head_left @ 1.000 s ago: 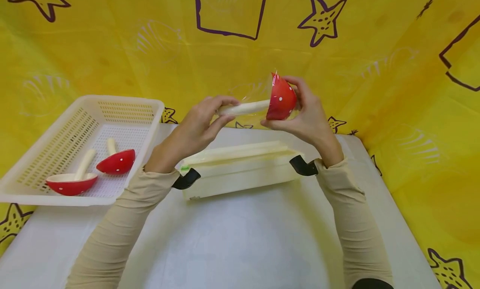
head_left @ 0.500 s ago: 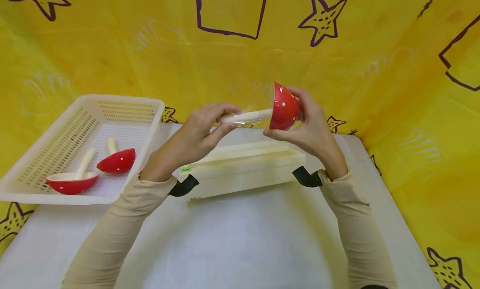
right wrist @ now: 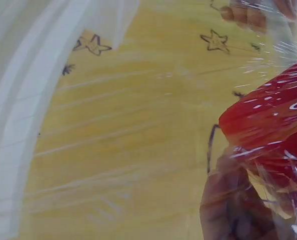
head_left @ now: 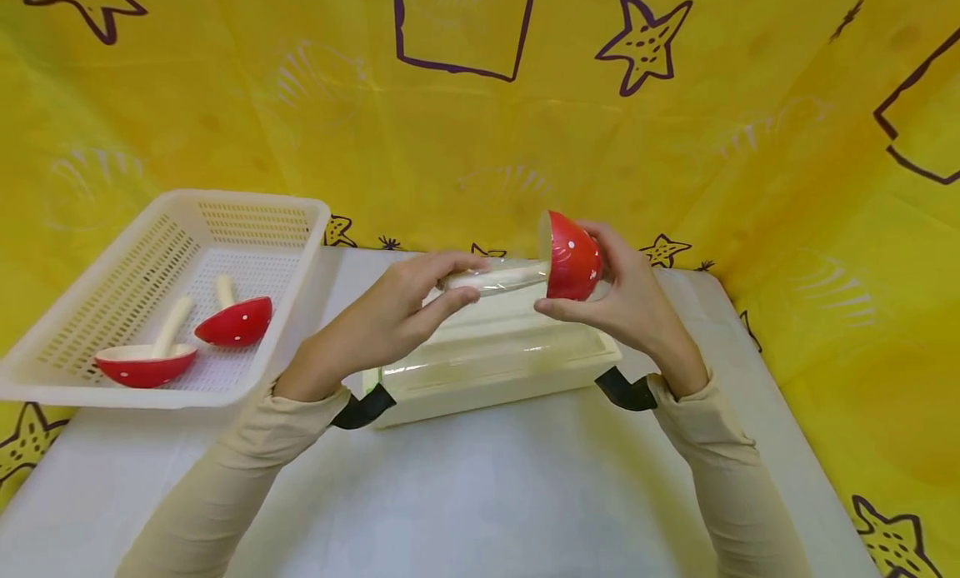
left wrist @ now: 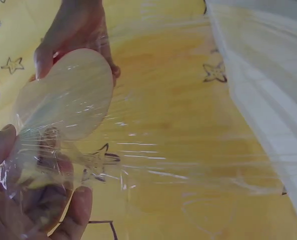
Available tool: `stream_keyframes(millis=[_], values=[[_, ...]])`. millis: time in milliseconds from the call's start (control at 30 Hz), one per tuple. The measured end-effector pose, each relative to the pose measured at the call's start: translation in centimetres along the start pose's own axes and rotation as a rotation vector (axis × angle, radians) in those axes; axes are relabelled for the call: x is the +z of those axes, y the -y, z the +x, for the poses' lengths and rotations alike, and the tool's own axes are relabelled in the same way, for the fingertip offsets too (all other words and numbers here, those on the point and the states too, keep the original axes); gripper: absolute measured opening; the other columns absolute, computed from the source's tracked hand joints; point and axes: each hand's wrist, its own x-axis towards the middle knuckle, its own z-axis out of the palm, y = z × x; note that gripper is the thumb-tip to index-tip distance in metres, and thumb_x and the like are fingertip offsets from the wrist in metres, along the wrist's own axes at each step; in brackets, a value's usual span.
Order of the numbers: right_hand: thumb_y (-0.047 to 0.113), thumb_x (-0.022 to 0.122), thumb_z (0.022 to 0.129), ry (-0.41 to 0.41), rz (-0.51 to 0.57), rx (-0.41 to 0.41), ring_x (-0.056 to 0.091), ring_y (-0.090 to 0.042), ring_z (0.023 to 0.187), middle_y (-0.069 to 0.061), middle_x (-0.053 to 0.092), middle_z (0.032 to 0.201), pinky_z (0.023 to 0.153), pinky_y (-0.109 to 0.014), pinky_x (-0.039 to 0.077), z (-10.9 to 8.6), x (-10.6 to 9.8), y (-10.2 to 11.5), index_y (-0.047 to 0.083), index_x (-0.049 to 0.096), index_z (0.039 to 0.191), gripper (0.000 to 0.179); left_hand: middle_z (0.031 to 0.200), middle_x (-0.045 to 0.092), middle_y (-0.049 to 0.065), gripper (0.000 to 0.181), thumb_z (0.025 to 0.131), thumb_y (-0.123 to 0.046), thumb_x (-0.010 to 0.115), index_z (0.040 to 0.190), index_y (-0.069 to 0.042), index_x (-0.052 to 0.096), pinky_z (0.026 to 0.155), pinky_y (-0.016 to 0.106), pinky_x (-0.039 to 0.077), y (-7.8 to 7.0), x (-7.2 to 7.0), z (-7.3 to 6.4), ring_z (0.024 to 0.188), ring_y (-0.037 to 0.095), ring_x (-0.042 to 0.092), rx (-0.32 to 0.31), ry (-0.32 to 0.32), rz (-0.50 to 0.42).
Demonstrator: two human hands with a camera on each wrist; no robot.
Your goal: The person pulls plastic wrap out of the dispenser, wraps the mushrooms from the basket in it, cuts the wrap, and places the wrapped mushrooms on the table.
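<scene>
A red ladle [head_left: 573,257] with white dots and a pale handle is held level above a cream film dispenser [head_left: 502,399]. My left hand [head_left: 386,311] pinches the handle's end between thumb and fingers. Around the outside of the bowl curls my right hand [head_left: 633,291]. Clear plastic wrap [left wrist: 148,155] covers the ladle and, in the left wrist view, stretches from it toward the pale dispenser [left wrist: 268,65]. That view shows the cream inside of the ladle bowl [left wrist: 73,95] under the film. The wrapped red bowl [right wrist: 273,110] also appears in the right wrist view.
Left on the white table [head_left: 465,495] stands a white perforated basket [head_left: 318,228]. Two more red ladles lie in it, one in front [head_left: 146,371] and one behind [head_left: 236,321]. A yellow patterned cloth [head_left: 450,145] hangs behind and to the right.
Both hands have lowered the ladle toward the dispenser, shifting it slightly right. The dispenser has tilted, so that its film-covered top shows more.
</scene>
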Motion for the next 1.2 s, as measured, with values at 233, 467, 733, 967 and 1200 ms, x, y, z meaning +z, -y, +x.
stream_keyframes(millis=[233,467,733,967,1200], values=[[0.021,0.084,0.077,0.083,0.042,0.03,0.061,-0.022,0.1,-0.006,0.063,0.122,0.075,-0.027,0.059,-1.9,0.4,-0.8,0.009,0.051,0.135,0.068,0.12,0.069,0.001,0.031,0.099,-0.016,0.061,0.129,-0.008,0.061,0.094,0.036,0.052,-0.7,0.9,-1.6,0.102,0.011,0.063,-0.023,0.054,-0.049],[0.02,0.084,0.077,0.159,0.072,0.061,0.062,-0.025,0.1,-0.006,0.062,0.126,0.073,-0.029,0.06,-4.4,0.7,-1.2,0.011,0.05,0.136,0.069,0.121,0.068,0.0,0.031,0.1,-0.021,0.059,0.13,-0.011,0.06,0.097,0.036,0.051,-1.5,2.1,-3.3,0.108,0.012,0.063,-0.036,0.119,-0.022],[0.019,0.088,0.073,0.249,0.062,0.007,0.063,-0.015,0.096,0.0,0.066,0.119,0.078,-0.028,0.059,-7.6,1.2,-2.7,0.017,0.053,0.137,0.073,0.1,0.065,-0.007,0.03,0.102,-0.029,0.055,0.128,-0.016,0.059,0.087,0.028,0.052,-1.8,4.4,-5.8,0.092,0.006,0.059,-0.036,0.218,-0.02],[0.021,0.088,0.072,0.368,0.131,-0.026,0.062,-0.012,0.098,0.0,0.066,0.121,0.077,-0.029,0.058,-10.1,2.6,-4.7,0.024,0.051,0.137,0.075,0.081,0.057,-0.01,0.03,0.101,-0.035,0.055,0.124,-0.016,0.059,0.066,0.012,0.045,-1.6,7.0,-8.2,0.072,-0.004,0.048,-0.052,0.312,-0.153],[0.023,0.089,0.072,0.438,0.206,0.02,0.059,-0.014,0.108,-0.001,0.062,0.129,0.084,-0.029,0.057,-11.8,4.4,-6.3,0.024,0.049,0.139,0.078,0.072,0.052,-0.014,0.034,0.099,-0.039,0.057,0.124,-0.017,0.061,0.059,0.009,0.04,-0.7,9.3,-10.1,0.065,-0.008,0.041,-0.097,0.391,-0.199]])
